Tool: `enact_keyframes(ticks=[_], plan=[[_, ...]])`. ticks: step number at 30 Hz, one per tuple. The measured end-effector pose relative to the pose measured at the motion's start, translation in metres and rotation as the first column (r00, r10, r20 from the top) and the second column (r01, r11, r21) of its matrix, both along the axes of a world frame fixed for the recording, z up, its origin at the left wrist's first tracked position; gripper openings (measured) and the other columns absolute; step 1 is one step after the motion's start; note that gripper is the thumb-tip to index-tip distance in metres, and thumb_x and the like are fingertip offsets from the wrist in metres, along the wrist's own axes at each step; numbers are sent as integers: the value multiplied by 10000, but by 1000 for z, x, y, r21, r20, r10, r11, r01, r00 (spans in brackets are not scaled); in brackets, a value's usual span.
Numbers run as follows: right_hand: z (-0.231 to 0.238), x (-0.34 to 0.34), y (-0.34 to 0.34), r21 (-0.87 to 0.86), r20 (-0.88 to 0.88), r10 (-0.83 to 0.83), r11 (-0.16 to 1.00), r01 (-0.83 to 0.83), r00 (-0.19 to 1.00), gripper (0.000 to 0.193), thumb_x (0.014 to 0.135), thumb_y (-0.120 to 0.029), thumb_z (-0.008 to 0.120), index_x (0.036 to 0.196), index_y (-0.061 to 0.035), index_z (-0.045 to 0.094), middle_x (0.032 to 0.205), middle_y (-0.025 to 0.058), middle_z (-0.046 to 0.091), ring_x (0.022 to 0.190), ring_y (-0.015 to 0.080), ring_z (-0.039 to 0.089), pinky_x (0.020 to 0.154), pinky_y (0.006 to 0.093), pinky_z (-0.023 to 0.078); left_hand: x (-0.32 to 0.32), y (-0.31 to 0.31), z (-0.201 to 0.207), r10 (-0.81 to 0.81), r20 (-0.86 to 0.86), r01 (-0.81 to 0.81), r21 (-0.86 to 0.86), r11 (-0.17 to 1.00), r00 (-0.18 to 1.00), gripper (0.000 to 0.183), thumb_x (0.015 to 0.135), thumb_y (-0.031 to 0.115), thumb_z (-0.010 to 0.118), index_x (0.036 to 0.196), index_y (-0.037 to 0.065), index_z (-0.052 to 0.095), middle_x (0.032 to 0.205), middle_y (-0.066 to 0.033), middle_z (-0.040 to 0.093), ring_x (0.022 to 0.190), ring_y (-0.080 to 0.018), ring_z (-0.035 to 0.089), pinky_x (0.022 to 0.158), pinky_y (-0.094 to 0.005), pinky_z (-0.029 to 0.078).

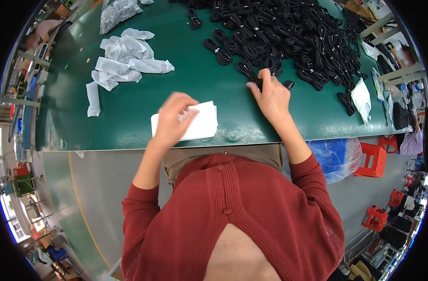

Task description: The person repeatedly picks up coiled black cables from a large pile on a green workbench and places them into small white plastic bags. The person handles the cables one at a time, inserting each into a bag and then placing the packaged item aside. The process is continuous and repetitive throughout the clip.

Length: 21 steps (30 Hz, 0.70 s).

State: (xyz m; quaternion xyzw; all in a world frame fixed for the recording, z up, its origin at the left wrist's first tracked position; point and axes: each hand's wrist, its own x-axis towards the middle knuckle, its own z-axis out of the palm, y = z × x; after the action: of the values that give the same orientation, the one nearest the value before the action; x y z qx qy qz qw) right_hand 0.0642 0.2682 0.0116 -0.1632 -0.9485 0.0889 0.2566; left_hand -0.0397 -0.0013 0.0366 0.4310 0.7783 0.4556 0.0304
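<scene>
My right hand (274, 96) is closed over a black coiled cable (247, 70) at the near edge of a big heap. Thumb and forefinger are on it, and part of the coil is hidden under the palm. My left hand (173, 121) is above a stack of flat white sheets or sleeves (205, 119) near the table's front edge. Its fingers are bent and a little blurred, with a gap between thumb and forefinger. I see nothing held in it.
A heap of bundled black cables (275, 35) covers the far right of the green table (129, 107). White wrapped packets (125, 58) are piled at the left, a clear bag (120, 14) behind them. A white pouch (361, 100) lies right; a red stool (372, 160) stands below.
</scene>
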Motion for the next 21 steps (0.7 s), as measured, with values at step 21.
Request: enact_keyframes(ticks=[21], plan=[[2, 86, -51, -955, -289, 297, -21, -296, 910, 74, 993, -111, 416, 990, -50, 457, 834, 76, 649, 644, 68, 516, 587, 223, 436, 28, 6, -37, 108, 376, -126, 26, 992, 920, 43, 877, 27, 675, 896, 12, 641, 798, -31, 634, 717, -102, 532, 694, -260, 458]])
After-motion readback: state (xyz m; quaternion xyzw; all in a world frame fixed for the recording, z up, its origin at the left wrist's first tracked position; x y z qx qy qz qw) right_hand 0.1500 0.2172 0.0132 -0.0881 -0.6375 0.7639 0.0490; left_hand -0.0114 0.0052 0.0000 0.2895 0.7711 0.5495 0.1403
